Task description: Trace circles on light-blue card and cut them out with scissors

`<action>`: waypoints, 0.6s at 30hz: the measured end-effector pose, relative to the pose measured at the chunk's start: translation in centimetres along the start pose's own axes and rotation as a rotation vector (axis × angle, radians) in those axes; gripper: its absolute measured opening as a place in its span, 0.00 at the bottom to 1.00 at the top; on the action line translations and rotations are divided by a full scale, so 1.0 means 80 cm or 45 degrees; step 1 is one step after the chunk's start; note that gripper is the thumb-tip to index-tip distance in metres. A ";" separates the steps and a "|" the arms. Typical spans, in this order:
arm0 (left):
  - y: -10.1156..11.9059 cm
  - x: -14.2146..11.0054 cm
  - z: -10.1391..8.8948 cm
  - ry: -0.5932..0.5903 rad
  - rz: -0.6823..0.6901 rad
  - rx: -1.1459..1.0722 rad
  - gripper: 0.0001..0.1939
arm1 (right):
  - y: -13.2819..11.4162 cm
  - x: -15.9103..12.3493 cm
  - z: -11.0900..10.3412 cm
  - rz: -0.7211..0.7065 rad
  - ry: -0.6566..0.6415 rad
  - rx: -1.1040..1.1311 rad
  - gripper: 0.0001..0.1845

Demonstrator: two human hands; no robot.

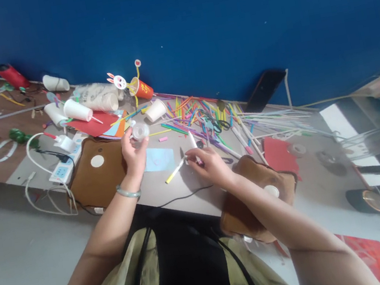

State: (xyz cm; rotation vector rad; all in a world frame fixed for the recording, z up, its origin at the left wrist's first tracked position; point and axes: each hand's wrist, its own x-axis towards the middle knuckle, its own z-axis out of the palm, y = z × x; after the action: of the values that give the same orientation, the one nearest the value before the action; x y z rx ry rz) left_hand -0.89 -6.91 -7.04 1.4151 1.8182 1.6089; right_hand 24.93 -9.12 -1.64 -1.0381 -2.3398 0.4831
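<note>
My left hand [134, 152] is raised over the table, its thumb and fingers closed around a clear roll of tape [140, 131]. Fingers pinched, my right hand [208, 164] is at a white marker [192, 139], which seems to run behind the fingertips. A second white marker with a yellow end [172, 177] lies with its other end at those fingertips. Between the hands is a light blue sheet of paper [159, 159], with a small pink cap [163, 139] just beyond it.
Coloured straws [185, 111] and scissors [223, 126] lie along the blue wall. White paper cups [77, 110], a red cup with a rabbit figure [143, 89] and a power strip [64, 166] stand left. Brown cushions [100, 182] flank the near edge. A phone [266, 88] leans right.
</note>
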 end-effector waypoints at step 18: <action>0.029 0.116 -0.023 -0.470 0.109 0.848 0.21 | 0.009 -0.006 0.076 -0.223 -0.106 -0.238 0.19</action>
State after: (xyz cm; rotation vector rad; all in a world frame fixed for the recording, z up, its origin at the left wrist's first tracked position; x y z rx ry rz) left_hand -5.44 -0.64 -1.19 1.9188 2.1641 0.6985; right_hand 21.98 -9.67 -7.00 -0.8976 -2.5608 0.2488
